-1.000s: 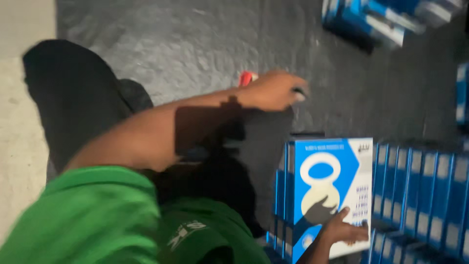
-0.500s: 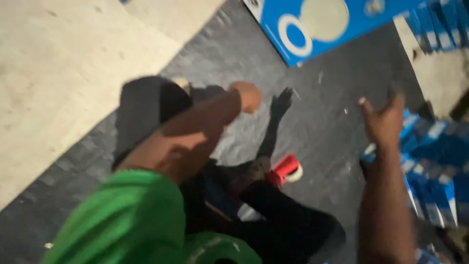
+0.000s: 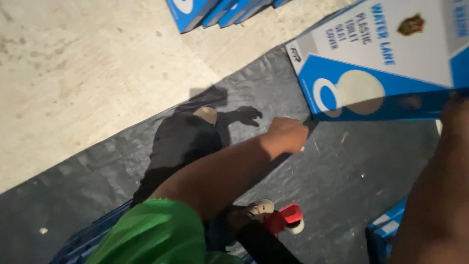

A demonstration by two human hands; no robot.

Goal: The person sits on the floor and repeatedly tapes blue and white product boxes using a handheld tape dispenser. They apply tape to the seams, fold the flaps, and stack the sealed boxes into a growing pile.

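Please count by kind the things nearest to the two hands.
Large blue-and-white box: 1
Red tape dispenser: 1
Total: 2
Other blue boxes at the picture's edges are cut off, so not counted.

The dark mat [image 3: 342, 176] lies open between the left hand [image 3: 289, 134] and the red tape dispenser [image 3: 288, 219]. Above, the big blue-and-white box [image 3: 386, 63] blocks the way.

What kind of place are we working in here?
Likely a warehouse or packing floor: bare concrete floor, a dark tarp spread over it, many identical blue boxes, and a red tape dispenser by the feet.
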